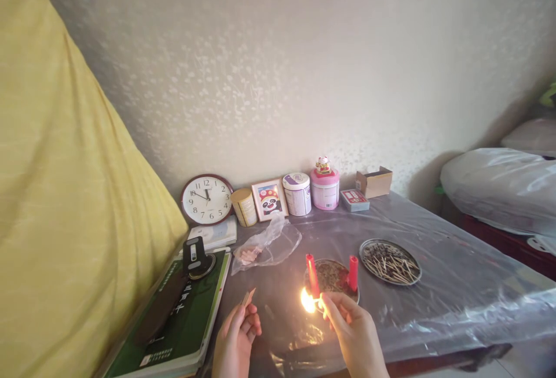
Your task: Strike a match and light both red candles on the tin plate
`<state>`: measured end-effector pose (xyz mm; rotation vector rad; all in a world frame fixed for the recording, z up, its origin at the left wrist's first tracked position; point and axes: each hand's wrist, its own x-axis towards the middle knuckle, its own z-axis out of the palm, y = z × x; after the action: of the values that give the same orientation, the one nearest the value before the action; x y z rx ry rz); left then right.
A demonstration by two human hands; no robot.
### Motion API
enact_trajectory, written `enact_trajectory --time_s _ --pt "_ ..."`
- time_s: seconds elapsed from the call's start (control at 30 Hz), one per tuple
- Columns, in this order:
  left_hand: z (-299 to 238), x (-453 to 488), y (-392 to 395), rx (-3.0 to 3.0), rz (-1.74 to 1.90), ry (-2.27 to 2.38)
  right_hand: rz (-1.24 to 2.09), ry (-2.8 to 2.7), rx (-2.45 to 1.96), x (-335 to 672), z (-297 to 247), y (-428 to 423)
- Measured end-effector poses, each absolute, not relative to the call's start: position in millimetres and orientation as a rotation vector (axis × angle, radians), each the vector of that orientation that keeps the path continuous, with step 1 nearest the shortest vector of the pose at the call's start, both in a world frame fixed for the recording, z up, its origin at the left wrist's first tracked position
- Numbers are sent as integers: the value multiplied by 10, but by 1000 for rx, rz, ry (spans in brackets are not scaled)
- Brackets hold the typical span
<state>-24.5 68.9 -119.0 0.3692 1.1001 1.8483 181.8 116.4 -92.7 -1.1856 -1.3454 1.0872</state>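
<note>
Along the bottom edge both forearms are cut off; the left hand (238,331) is raised, palm turned inward, thumb and forefinger pinching a small brown flat piece (248,297), whose lower part the fingers cover, so I cannot tell what it is; the other fingers curl loosely; to the left, the green book (207,308) runs out of view at its near corner; the right hand (347,326) reaches forward, thumb and forefinger closed on a burning match (317,300), the remaining fingers bent and partly hidden behind them; the match's far end is lost in the glare of its flame, just before the lower part of the left red candle (312,274), and whether they touch is hard to make out; that candle's foot is hidden; the right red candle (353,274) stands upright on a round plate (333,274), whose near rim the hand partly covers; beyond to the right lies a dish (408,283) of matchsticks (391,265); farther off, a crumpled clear bag (269,239) blurs its pinkish contents; at the wall, the clock (207,199) shows its whole face
</note>
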Motion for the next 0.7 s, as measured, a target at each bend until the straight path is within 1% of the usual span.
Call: enact_trajectory --time_s 0.3,0.7 --pt "-1182 -229 702 310 1855 1115 1097 -1318 -1147 1786 -935 1164" --pt "-1194 -227 731 254 1863 1131 759 -1562 -1143 1798 -964 1159"
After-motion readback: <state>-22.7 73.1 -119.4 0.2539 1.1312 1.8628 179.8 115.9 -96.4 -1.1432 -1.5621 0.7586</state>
